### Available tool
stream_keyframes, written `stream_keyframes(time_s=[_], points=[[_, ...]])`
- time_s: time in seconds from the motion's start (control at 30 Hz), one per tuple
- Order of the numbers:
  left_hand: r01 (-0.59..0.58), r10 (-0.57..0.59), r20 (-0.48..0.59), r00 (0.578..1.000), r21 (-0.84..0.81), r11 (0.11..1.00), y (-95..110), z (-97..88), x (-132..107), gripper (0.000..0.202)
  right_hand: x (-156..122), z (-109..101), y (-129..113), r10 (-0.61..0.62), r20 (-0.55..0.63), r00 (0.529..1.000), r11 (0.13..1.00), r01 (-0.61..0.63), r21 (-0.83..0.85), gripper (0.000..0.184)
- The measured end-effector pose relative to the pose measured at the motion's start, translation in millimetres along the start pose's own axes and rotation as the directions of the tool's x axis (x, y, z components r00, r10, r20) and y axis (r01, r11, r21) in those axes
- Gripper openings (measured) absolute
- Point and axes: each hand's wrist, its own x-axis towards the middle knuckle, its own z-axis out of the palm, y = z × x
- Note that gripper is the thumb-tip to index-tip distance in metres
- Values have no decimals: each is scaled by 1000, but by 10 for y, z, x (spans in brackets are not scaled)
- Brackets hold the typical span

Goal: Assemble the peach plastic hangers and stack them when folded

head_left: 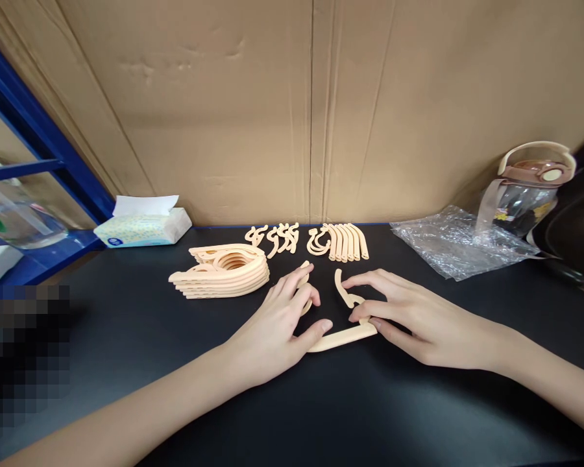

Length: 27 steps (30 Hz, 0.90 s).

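Note:
Low over the black table, my left hand [287, 318] curls its fingers over a curved beige plastic hanger piece [305, 307], which they mostly cover. Its thumb rests by the left end of a straight beige hanger arm [343, 338]. My right hand [409, 314] has its thumb and a finger pinched at the arm's right end. Another fingertip touches a bent beige hanger piece [341, 288] standing beyond the arm. How these parts join is hidden by my fingers. A stack of beige folded hangers [224, 275] lies left of my left hand.
Along the back lie small beige hooks [282, 239], curved pieces [318, 243] and a row of hanger arms [345, 242]. A tissue pack [143, 226] sits back left near a blue frame [43, 123]. Clear plastic film [448, 243] and a drink bottle [528, 194] stand right, before a cardboard wall [224, 130].

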Motion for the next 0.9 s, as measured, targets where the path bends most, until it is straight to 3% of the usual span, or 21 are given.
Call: stream_keyframes(time_s=[0.27, 0.5, 0.6, 0.73, 0.9], points=[[7, -6, 17, 1000, -22, 1000, 18, -17, -5, 41, -4, 26, 35, 48, 32, 998, 998, -49, 50, 19], [-36, 36, -1, 999, 19, 999, 9, -8, -1, 52, 26, -13, -27, 8, 82, 997, 992, -19, 128, 20], [-31, 31, 6, 1000, 26, 999, 15, -11, -10, 56, 30, -7, -54, 6, 88, 996, 988, -20, 151, 4], [-26, 26, 16, 1000, 27, 999, 19, -19, -13, 63, 28, 32, -64, 8, 85, 996, 988, -21, 154, 25], [-18, 17, 31, 999, 30, 999, 37, -37, 8, 69, 35, 50, -77, 6, 96, 995, 988, -20, 153, 16]])
